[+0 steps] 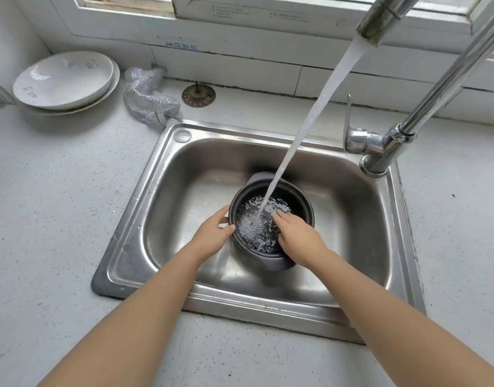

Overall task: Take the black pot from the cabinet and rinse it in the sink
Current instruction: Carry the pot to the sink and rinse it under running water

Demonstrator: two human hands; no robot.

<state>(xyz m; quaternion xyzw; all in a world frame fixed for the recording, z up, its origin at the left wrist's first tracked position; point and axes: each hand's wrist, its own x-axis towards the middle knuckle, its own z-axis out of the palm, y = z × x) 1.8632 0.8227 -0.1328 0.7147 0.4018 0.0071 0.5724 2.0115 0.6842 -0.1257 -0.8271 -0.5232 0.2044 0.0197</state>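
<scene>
Now left hand [212, 231] steadies black pot [272, 216] under running water [304, 127].

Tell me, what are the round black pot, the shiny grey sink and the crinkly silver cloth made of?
The round black pot looks like matte ceramic or coated metal; its dull surface gives no sure sign. The shiny grey sink seems to be brushed stainless steel, since it mirrors light softly. The crinkly silver cloth looks like woven metallic mesh, glinting in tiny loops.
</scene>
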